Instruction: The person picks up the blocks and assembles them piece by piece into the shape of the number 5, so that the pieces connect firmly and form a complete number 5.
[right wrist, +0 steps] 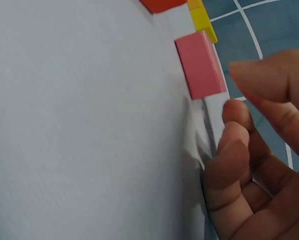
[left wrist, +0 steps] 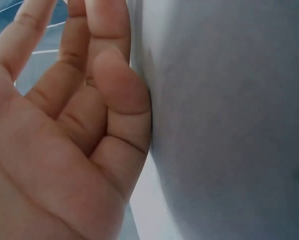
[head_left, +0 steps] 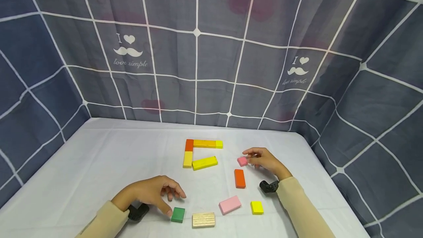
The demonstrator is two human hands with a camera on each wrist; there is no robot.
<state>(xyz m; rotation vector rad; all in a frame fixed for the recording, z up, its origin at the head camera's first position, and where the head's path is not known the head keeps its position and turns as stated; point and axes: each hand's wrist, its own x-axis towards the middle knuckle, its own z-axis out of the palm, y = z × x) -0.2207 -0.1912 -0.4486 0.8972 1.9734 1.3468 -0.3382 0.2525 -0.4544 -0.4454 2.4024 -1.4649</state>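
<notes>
In the head view my left hand rests low over the table at the left, fingers loosely bent. Its thumb lies near a green block; the left wrist view shows nothing between its fingers. At the right my right hand is beside a small pink block. The right wrist view has the thumb and fingers spread apart, just short of the pink block. Left of this hand, an orange-red block lies flat, and a yellow bar sits farther left.
An angular row of orange block, pale yellow block, amber bar and yellow cube stands farther back. Nearer are a plain wooden block, a larger pink block and a yellow block. Grid curtains surround the white table.
</notes>
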